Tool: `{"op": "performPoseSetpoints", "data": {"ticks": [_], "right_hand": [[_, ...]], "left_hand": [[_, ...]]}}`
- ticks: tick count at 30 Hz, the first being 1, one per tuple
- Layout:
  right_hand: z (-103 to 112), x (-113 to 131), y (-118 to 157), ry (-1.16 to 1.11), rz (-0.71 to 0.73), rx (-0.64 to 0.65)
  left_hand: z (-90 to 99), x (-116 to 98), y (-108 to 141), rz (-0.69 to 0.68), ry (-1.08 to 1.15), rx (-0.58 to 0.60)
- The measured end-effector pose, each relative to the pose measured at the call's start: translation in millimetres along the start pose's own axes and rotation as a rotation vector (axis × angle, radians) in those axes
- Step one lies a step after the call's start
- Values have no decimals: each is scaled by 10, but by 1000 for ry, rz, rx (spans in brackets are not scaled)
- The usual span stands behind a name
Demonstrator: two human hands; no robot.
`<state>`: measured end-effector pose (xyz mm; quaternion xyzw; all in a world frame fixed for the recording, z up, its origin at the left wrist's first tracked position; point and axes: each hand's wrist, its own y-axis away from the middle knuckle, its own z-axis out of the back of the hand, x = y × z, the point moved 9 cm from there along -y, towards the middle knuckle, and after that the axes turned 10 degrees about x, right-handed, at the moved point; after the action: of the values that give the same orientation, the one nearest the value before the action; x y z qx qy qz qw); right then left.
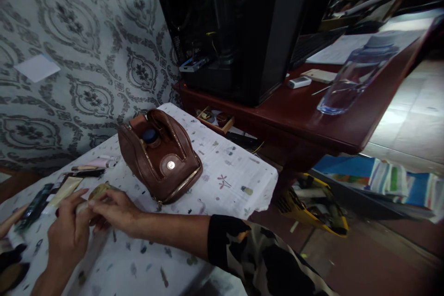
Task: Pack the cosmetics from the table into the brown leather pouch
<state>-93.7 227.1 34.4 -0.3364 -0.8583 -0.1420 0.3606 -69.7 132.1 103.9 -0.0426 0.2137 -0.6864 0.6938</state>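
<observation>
Both hands meet at the lower left, above the patterned white cloth (222, 180). My left hand (71, 231) has its fingers bent round a small pale object (83, 208) that I cannot make out. My right hand (116, 210) pinches at that same object, and a yellowish round item (101, 189) shows behind its fingers, mostly hidden. Just beyond the hands stands a brown leather bag (138, 162), unzipped, with a dark-lidded jar (150, 137) inside.
Tubes and slim cosmetic items (65, 189) lie left of the bag. A dark computer case (229, 32) and a clear bottle (354, 78) stand on the red-brown desk (350, 125). Below is a yellow box (312, 203). Wallpaper rises behind.
</observation>
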Motion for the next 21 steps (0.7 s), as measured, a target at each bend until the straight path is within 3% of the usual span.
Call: {"op": "performPoseSetpoints", "data": {"ticks": [6, 13, 17, 21], "right_hand": [[86, 275, 30, -83, 85, -57], [246, 304, 5, -256, 83, -147], [294, 243, 9, -335, 32, -181], [321, 252, 33, -319, 45, -230]], "left_hand": [[139, -369, -230, -109, 165, -51], [14, -620, -432, -157, 129, 50], [37, -889, -515, -337, 58, 21], [-5, -1301, -593, -569, -34, 94]]}}
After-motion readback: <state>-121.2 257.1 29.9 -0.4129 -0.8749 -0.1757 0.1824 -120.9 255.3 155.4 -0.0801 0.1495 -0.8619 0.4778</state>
